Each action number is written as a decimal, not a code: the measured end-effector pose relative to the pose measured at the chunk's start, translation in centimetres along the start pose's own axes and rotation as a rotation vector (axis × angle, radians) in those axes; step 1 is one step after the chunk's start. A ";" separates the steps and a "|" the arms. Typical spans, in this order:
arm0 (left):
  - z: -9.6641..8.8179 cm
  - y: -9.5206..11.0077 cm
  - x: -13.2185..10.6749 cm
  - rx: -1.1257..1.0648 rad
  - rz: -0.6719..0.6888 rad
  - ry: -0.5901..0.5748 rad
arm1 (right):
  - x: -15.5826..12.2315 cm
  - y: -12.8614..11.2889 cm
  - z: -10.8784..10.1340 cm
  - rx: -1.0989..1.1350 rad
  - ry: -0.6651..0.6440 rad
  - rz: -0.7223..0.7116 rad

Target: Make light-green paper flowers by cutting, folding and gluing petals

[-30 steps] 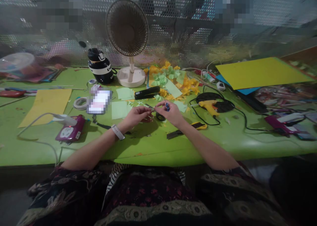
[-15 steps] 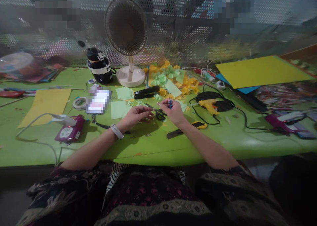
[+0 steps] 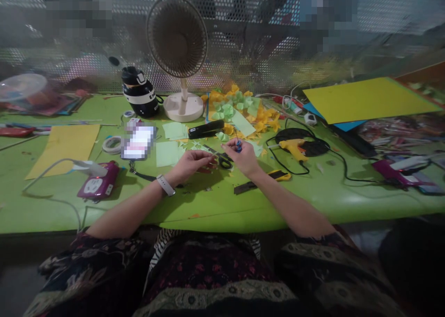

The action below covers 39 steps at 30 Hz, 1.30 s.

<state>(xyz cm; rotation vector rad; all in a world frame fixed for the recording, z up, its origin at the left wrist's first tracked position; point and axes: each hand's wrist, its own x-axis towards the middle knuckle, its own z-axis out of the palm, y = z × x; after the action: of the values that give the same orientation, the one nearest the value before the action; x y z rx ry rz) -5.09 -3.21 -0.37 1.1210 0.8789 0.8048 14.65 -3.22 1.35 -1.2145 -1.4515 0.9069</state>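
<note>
Seemingly, this step is delicate: the right hand (image 3: 245, 157) grips a small blue-handled tool (image 3: 238, 145), apart from the left hand (image 3: 191, 164) (holding what, if anything, I cannot tell). The next move likely wants steadiness. Scissors (image 3: 225, 163) lie between; green paper (image 3: 166, 154) beyond.

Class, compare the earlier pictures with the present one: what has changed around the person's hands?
The right hand, holding the blue tool, has moved rightward, away from the left hand, opening a gap between them. The black scissors, partly covered a second ago, now show more fully there. I can't tell whether anything was let go. The left hand, stapler and yellow glue gun stayed nearly where they were.
</note>
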 end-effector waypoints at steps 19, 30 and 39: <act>0.0 0.4 0.2 -0.245 0.019 0.175 | -1.5 -0.9 -0.2 -0.441 -0.206 -0.295; 0.3 0.5 0.2 -0.263 0.104 0.146 | -1.1 0.5 0.1 -0.497 -0.248 -0.250; 0.0 0.0 0.3 -0.217 0.151 0.104 | -0.8 0.8 0.0 -0.548 -0.255 -0.258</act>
<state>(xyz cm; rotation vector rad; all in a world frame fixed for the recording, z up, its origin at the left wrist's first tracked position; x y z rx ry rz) -4.96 -2.98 -0.39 0.9684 0.7780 1.0657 14.80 -3.87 0.40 -1.2847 -2.0997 0.5107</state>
